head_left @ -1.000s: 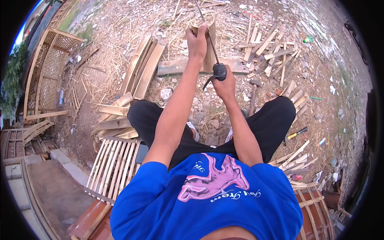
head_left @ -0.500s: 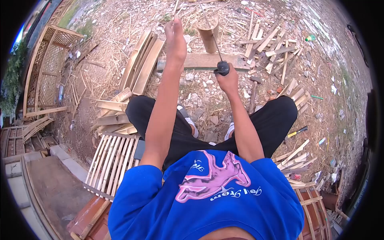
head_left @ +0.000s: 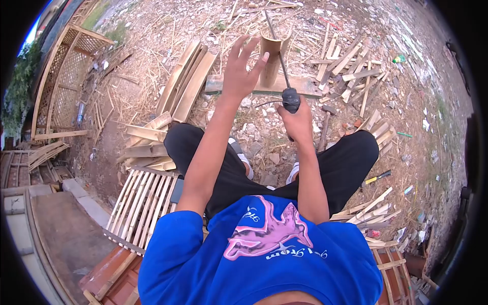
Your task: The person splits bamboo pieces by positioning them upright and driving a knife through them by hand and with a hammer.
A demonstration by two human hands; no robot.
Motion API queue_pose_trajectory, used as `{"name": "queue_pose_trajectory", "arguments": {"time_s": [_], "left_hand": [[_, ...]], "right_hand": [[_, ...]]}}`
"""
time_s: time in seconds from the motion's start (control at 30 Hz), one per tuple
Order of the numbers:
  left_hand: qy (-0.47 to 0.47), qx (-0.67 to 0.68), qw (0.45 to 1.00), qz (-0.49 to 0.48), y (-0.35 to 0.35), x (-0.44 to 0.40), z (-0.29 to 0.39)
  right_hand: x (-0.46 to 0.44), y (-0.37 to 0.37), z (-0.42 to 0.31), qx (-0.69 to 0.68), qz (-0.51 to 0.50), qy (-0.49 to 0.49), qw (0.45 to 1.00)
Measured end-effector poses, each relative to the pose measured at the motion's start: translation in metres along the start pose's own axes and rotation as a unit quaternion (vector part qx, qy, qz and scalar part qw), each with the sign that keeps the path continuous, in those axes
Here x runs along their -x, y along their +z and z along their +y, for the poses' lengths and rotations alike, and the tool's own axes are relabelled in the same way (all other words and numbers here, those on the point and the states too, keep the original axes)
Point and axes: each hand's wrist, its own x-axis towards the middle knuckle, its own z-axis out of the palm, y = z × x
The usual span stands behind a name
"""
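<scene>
A split piece of bamboo [head_left: 269, 68] with a curved section stands upright on a wooden plank [head_left: 307, 88] on the ground. Beside its left edge, my left hand [head_left: 242, 71] is open, fingers spread, holding nothing. My right hand [head_left: 299, 123] is wrapped around the black handle of a long-bladed knife [head_left: 290, 99]. Its thin blade points away from me and crosses the bamboo's right part, reaching past its top. Whether the edge cuts into the bamboo cannot be made out.
Split bamboo lengths [head_left: 190, 81] lie left of the plank, thin offcuts [head_left: 351, 68] to its right. A hammer [head_left: 324, 129] rests by my right knee, a yellow-handled tool [head_left: 377, 177] farther right. A slatted bamboo panel [head_left: 140, 203] sits at my left.
My left hand has come down and right toward the bamboo, its fingers now spreading. My right hand and the knife have shifted slightly right and nearer to me.
</scene>
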Motion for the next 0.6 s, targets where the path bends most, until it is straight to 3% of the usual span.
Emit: {"name": "queue_pose_trajectory", "arguments": {"time_s": [0.03,0.13,0.23,0.33,0.37,0.6], "left_hand": [[-0.020,0.027,0.999,-0.006,0.005,0.000,0.003],[0.019,-0.057,0.998,-0.003,0.018,0.001,0.003],[0.070,-0.140,0.983,0.096,0.017,-0.018,0.009],[0.129,-0.157,0.979,-0.007,0.013,-0.043,0.018],[0.110,-0.147,0.983,-0.018,0.022,-0.045,0.009],[0.117,-0.127,0.985,-0.018,0.034,-0.046,-0.009]], "right_hand": [[0.000,0.002,0.006,0.002,0.000,-0.011,1.000],[-0.005,0.009,0.019,-0.001,0.003,-0.011,1.000],[-0.021,0.011,0.018,-0.001,0.001,-0.016,1.000],[-0.031,0.021,0.023,-0.029,0.002,-0.041,0.999],[-0.036,0.028,0.028,-0.043,0.004,-0.047,0.998],[-0.058,0.052,0.043,-0.087,0.023,-0.060,0.994]]}}
